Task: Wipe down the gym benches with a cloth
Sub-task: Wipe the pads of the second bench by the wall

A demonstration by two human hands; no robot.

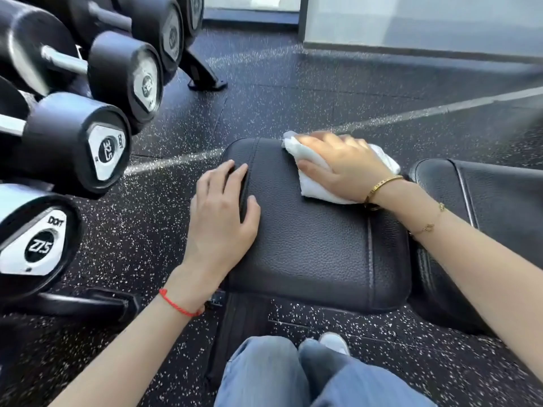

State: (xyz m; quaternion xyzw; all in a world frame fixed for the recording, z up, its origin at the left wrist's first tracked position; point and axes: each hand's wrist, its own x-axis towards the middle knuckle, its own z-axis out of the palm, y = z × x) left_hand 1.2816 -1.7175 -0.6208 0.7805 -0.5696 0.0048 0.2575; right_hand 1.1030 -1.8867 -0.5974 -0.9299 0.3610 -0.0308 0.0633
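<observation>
A black padded bench seat [308, 239] lies in front of me, with the bench's back pad [499, 201] to its right. My right hand [343, 163] presses a white cloth [314, 183] flat on the seat's far right corner, fingers spread over it. My left hand [220, 212] rests flat on the seat's left edge, fingers straight, holding nothing.
A rack of black dumbbells [73, 142] stands close on the left, its foot [205, 77] on the speckled rubber floor [293, 92]. My legs in blue jeans [279, 374] are below the seat. A pale wall panel [411, 22] runs along the back right.
</observation>
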